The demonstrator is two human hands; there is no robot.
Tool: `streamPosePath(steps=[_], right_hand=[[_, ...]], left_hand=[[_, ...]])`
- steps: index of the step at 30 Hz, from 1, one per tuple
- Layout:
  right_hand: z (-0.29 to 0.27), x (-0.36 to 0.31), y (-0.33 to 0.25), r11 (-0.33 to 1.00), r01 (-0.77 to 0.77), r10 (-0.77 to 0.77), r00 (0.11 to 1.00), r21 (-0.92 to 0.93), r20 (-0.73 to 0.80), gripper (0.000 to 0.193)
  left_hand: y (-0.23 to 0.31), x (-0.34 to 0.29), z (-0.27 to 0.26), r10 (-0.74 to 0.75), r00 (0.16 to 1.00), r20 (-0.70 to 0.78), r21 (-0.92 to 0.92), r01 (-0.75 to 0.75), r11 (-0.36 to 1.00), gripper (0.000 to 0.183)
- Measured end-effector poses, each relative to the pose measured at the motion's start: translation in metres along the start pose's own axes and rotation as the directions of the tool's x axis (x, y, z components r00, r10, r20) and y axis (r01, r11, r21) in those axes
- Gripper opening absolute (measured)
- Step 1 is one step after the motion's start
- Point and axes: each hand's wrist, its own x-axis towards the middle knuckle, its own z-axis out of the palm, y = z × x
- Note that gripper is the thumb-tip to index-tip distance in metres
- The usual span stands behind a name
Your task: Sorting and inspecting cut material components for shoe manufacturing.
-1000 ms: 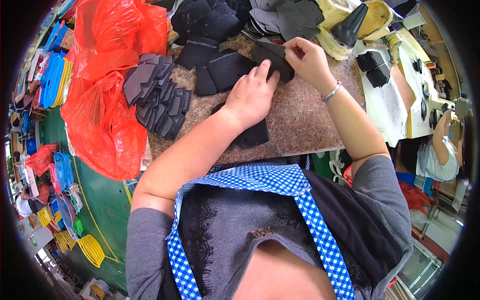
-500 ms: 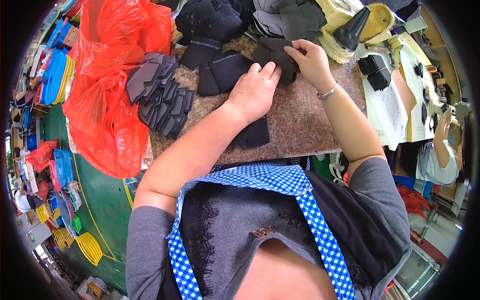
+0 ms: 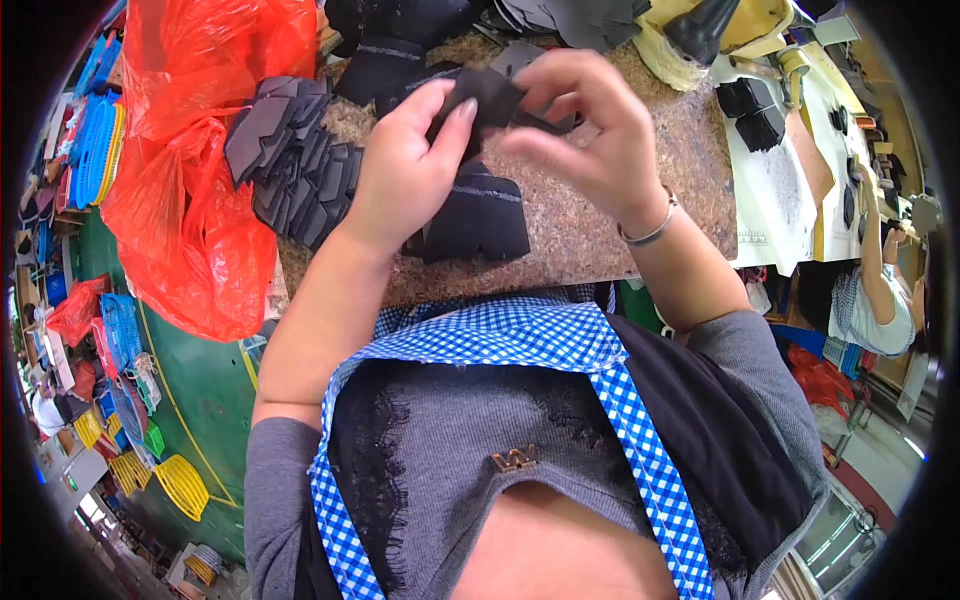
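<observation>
My left hand (image 3: 405, 165) pinches a black flat piece of sheet material (image 3: 488, 92) between thumb and fingers, lifted over the table. Close by on its right, my right hand (image 3: 595, 135) has its thumb spread from its curved fingers, whose tips are beside the piece's edge; they are somewhat blurred. Below the hands lies a stack of black cut pieces (image 3: 475, 222) with a pale line along the top edge. More black pieces (image 3: 380, 72) with a similar line lie beyond my left hand, partly covered by it.
Rows of dark grey cut pieces (image 3: 290, 165) lie at the left, beside a red plastic bag (image 3: 190, 200). Dark pieces (image 3: 570, 18) pile at the far side of the speckled table (image 3: 620, 215). A black cone-shaped object (image 3: 700, 35) stands far right, near a black bundle (image 3: 750, 115).
My left hand has moved left and now holds a black piece up. My right hand has come nearer and opened its thumb. The stack below shows more fully.
</observation>
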Motion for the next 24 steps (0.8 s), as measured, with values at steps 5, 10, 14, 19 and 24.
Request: streamPosePath(steps=[5, 10, 14, 19, 24], right_hand=[[0.002, -0.036, -0.008, 0.772, -0.608, 0.473, 0.744, 0.186, 0.472, 0.016], [0.014, -0.068, -0.012, 0.781, -0.601, 0.522, 0.778, 0.171, 0.350, 0.029], [0.018, -0.079, -0.013, 0.887, -0.459, 0.425, 0.856, 0.053, 0.293, 0.042], [0.020, -0.079, -0.009, 0.948, -0.293, 0.317, 0.899, -0.123, 0.301, 0.036], [0.023, -0.075, -0.015, 0.942, 0.274, -0.181, 0.901, -0.195, 0.395, 0.036]], left_hand=[[0.006, -0.045, -0.018, -0.293, 0.917, 0.271, -0.026, 0.311, 0.950, 0.033], [-0.016, -0.076, -0.017, -0.256, 0.966, 0.016, 0.102, 0.254, 0.962, 0.036], [-0.013, -0.082, -0.009, -0.040, 0.996, -0.081, 0.478, 0.074, 0.875, 0.036], [-0.024, -0.083, -0.006, 0.074, 0.997, -0.008, 0.660, -0.050, 0.749, 0.030], [-0.027, -0.082, -0.007, 0.396, 0.886, 0.243, 0.817, -0.406, 0.408, 0.015]])
